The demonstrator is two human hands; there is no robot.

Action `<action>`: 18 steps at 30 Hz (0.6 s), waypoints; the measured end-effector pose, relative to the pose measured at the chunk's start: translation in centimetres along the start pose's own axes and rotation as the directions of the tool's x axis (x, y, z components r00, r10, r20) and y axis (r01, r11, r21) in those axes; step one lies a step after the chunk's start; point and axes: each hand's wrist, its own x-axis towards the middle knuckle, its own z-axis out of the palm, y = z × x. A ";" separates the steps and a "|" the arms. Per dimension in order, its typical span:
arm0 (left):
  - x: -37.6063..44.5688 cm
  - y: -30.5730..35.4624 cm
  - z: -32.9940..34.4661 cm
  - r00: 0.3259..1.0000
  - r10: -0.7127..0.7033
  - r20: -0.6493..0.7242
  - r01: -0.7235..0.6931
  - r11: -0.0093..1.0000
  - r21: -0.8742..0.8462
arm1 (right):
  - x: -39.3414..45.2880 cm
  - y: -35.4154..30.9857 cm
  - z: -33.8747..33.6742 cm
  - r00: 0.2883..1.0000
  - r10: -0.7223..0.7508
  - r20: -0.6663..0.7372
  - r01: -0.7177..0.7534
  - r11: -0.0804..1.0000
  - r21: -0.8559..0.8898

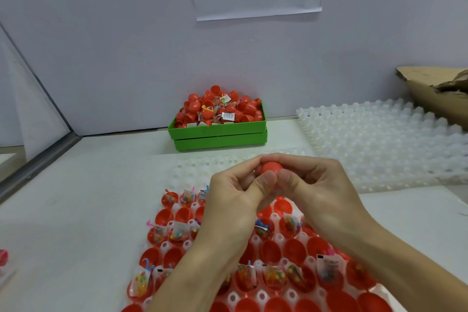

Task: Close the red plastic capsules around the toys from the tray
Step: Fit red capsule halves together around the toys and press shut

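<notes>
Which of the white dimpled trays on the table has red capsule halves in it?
The near tray under the hands holds red halves; the far-right tray shows only bare white dimples.

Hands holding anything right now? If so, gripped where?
Yes: one red capsule, pinched between both hands above the tray. Left hand grips its left side, right hand its right side; thumbs cover its near face.

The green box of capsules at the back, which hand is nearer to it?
Left, slightly. The left hand is almost straight in front of the green box; the right hand sits off to its right.
</notes>
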 end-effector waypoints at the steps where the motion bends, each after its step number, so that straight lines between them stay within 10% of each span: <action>1: 0.1 0.1 0.0 1.000 -0.024 -0.003 0.024 0.999 -0.030 | 0.0 -0.1 0.0 1.000 0.006 0.022 -0.006 1.000 -0.008; 18: 0.4 -0.1 -0.2 0.992 -0.123 0.000 0.120 0.971 -0.208 | -0.2 -0.6 0.7 0.996 -0.085 0.019 0.086 0.991 -0.105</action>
